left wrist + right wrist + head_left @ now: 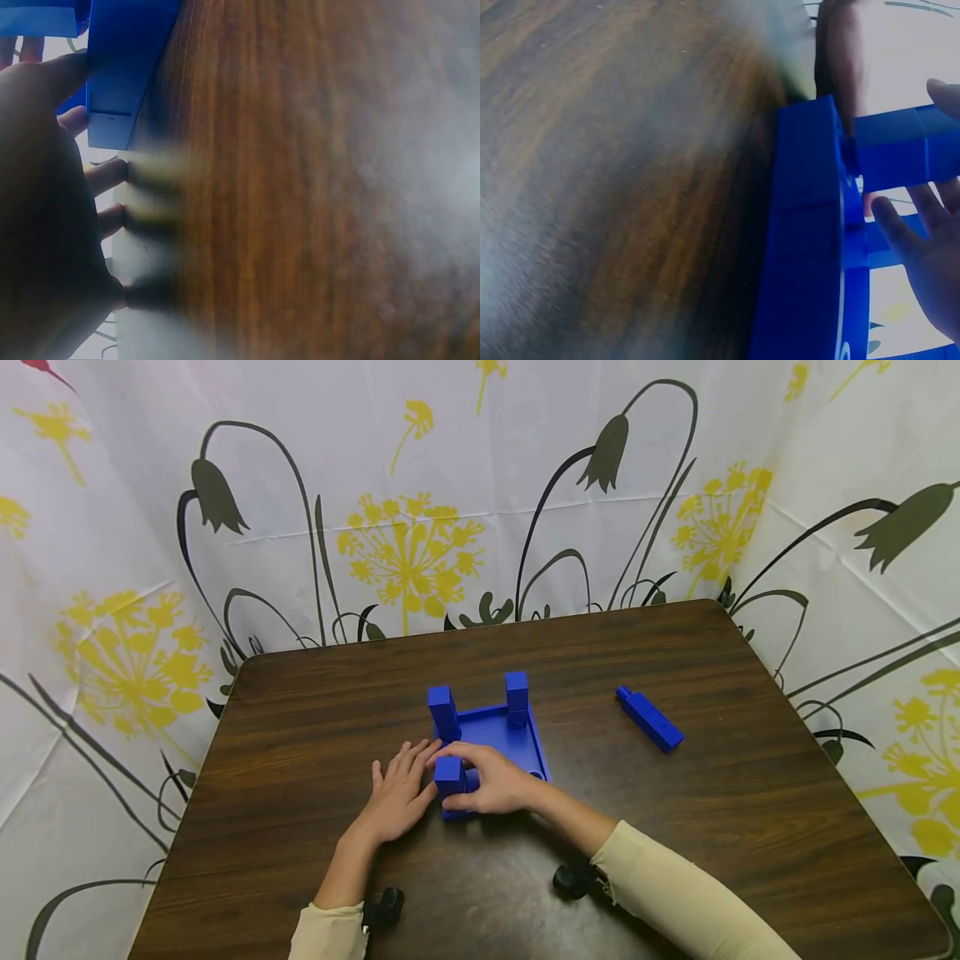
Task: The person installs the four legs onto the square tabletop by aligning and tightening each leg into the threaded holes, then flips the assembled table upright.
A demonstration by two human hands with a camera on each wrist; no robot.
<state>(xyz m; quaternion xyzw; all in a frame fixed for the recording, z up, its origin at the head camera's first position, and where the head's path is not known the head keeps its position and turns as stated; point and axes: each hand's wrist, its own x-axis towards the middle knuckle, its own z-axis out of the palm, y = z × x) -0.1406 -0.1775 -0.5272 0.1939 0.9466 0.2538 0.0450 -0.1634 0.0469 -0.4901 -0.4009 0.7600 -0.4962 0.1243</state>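
A square blue tabletop with a raised rim lies underside up on the table. Blue legs stand upright at its far-left corner and far-right corner. At the near-left corner my right hand grips a third blue leg between thumb and fingers. In the right wrist view this leg rises from the rim, its lower end close over the corner. My left hand rests beside the left edge, fingers extended, fingertips right at the rim. The left wrist view shows its thumb against the blue side.
Another blue leg lies on its side to the right, a narrow peg at its far end. The brown wood-grain table extends around the pieces. A white flower-patterned curtain hangs behind the table's far edge.
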